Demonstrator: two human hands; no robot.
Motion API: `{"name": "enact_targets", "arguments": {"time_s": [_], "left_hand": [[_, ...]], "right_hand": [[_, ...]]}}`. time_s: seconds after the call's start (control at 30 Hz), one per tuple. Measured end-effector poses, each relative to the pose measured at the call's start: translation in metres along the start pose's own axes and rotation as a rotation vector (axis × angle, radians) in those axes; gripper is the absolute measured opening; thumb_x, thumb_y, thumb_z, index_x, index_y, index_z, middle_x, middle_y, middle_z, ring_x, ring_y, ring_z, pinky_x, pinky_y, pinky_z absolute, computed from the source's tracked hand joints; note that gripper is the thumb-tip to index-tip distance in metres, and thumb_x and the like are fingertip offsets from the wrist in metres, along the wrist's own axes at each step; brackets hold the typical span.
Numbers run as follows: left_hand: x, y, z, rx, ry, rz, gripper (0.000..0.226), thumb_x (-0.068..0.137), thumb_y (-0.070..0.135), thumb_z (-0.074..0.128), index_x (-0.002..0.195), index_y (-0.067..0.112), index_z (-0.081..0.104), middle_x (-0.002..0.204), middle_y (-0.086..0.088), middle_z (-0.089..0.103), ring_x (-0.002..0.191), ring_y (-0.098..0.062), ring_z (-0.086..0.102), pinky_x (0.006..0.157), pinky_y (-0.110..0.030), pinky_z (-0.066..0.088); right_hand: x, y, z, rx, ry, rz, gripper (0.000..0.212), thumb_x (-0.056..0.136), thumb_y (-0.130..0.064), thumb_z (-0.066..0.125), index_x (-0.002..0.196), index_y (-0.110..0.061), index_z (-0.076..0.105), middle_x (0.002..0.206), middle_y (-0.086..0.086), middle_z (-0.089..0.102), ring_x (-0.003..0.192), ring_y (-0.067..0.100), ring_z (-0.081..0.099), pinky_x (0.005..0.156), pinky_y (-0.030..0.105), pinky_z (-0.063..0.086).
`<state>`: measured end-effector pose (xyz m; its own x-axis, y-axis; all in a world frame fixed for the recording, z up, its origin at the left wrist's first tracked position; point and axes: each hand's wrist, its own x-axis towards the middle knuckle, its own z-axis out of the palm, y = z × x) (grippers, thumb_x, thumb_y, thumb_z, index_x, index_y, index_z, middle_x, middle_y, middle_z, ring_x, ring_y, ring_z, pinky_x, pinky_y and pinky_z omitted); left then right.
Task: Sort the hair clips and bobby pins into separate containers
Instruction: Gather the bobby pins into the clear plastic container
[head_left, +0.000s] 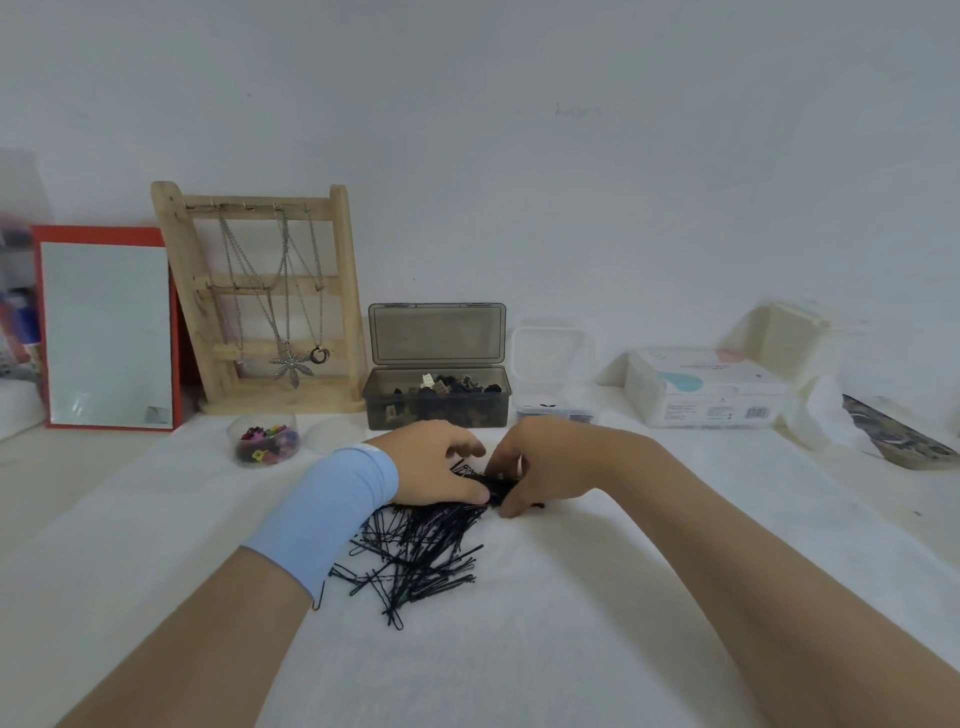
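**Thin pins, tangled heap: take them by the bundle**

While both hands work at the far edge of the heap, the bobby pins (415, 545) lie in a loose black tangle on the white-covered bench (597, 597), just nearer the person than the hands. The left hand (431, 462), with a pale blue band at the wrist, curls over the top of the heap, its fingers (467, 447) bent down and gathering pins. The right hand (545, 467) meets it from the 3 o'clock side, fingers (511, 506) pressed together around a dark clump; whether that clump is pins alone or includes a clip, I cannot tell.

These pins look light, stiff and springy, and smooth enough to slide out of a slack hold. Their open ends likely snag one another, so lifting one may drag several. A firm pinch across the middle of an aligned bunch seems the safest hold.

At 12 o'clock from the hands stands the smoky box (435, 400), lid up, holding dark hair clips (447, 387). At 1 o'clock sits a clear box (555, 410) with a few dark pieces inside. At 10 o'clock a small round tub (266, 441) holds coloured mini clips.
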<state>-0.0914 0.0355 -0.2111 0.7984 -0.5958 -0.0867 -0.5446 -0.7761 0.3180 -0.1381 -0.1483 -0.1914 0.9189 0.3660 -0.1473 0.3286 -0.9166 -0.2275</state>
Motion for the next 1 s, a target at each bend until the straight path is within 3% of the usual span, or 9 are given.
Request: {"name": "enact_targets", "arguments": {"time_s": [0.07,0.13,0.23,0.4,0.57,0.7,0.87,0.97,1.0], "left_hand": [[0.001,0.002,0.000,0.115,-0.021,-0.032,0.064,0.075,0.063,0.070,0.132,0.034,0.058,0.132,0.006,0.051,0.121,-0.016,0.049,0.103,-0.039,0.044],[0.001,0.005,0.001,0.126,-0.010,-0.034,0.057,0.074,0.063,0.071,0.120,0.031,0.068,0.116,0.007,0.060,0.104,-0.014,0.057,0.089,-0.032,0.049],[0.000,0.008,0.000,0.087,0.044,-0.038,0.048,0.072,0.061,0.073,0.107,0.028,0.074,0.098,0.011,0.065,0.089,-0.011,0.060,0.076,-0.027,0.049],[-0.006,0.002,-0.007,0.090,-0.016,-0.091,0.057,0.067,0.063,0.076,0.115,0.032,0.069,0.105,0.014,0.062,0.096,-0.010,0.061,0.088,-0.029,0.051],[-0.007,0.003,-0.009,0.064,0.012,-0.076,0.047,0.074,0.054,0.077,0.112,0.027,0.072,0.099,0.012,0.066,0.092,-0.011,0.062,0.085,-0.027,0.050],[-0.007,0.000,-0.011,0.069,-0.007,-0.091,0.050,0.073,0.058,0.076,0.113,0.028,0.070,0.100,0.012,0.066,0.094,-0.012,0.062,0.090,-0.031,0.052],[-0.011,-0.006,-0.016,0.046,-0.009,-0.114,0.037,0.078,0.053,0.074,0.104,0.026,0.073,0.097,0.012,0.068,0.092,-0.012,0.064,0.083,-0.029,0.051],[-0.012,-0.006,-0.018,0.070,-0.015,-0.129,0.043,0.081,0.050,0.072,0.117,0.027,0.066,0.110,0.010,0.065,0.101,-0.014,0.061,0.090,-0.031,0.049],[-0.011,-0.006,-0.018,0.070,-0.016,-0.132,0.049,0.082,0.049,0.071,0.125,0.028,0.060,0.116,0.010,0.063,0.104,-0.014,0.060,0.093,-0.031,0.048]], "right_hand": [[0.002,-0.001,0.003,-0.022,0.005,-0.017,0.040,0.084,-0.037,0.075,0.122,-0.026,0.069,0.084,-0.018,0.053,0.075,0.004,0.053,0.055,0.012,0.031],[0.005,-0.003,0.005,-0.042,0.010,-0.031,0.039,0.085,-0.035,0.074,0.122,-0.025,0.069,0.092,-0.011,0.055,0.086,0.013,0.055,0.058,0.015,0.032],[0.010,-0.003,0.009,-0.056,0.038,-0.033,0.031,0.085,-0.031,0.074,0.114,-0.022,0.073,0.094,-0.002,0.064,0.085,0.020,0.060,0.058,0.018,0.037],[0.010,0.000,0.007,-0.040,0.052,-0.019,0.029,0.088,-0.023,0.072,0.117,-0.021,0.073,0.104,-0.001,0.071,0.086,0.016,0.060,0.057,0.014,0.035],[0.011,-0.002,0.010,-0.090,0.062,-0.058,0.031,0.088,-0.023,0.071,0.118,-0.023,0.072,0.090,-0.009,0.059,0.083,0.013,0.055,0.056,0.014,0.031],[0.011,-0.003,0.010,-0.079,0.054,-0.008,0.026,0.092,-0.018,0.066,0.117,-0.019,0.072,0.095,-0.001,0.068,0.084,0.017,0.058,0.062,0.019,0.038],[0.004,0.011,-0.002,-0.103,0.080,0.008,0.012,0.092,-0.015,0.061,0.098,-0.014,0.072,0.077,-0.002,0.058,0.074,0.018,0.053,0.058,0.023,0.036],[0.001,0.023,-0.010,0.088,0.121,0.033,0.012,0.093,-0.011,0.058,0.092,-0.015,0.069,0.069,-0.001,0.058,0.057,0.008,0.052,0.056,0.017,0.043],[0.001,0.026,-0.010,0.203,0.127,0.036,0.016,0.092,-0.010,0.057,0.090,-0.019,0.070,0.070,0.003,0.062,0.057,0.011,0.054,0.061,0.025,0.049]]}}
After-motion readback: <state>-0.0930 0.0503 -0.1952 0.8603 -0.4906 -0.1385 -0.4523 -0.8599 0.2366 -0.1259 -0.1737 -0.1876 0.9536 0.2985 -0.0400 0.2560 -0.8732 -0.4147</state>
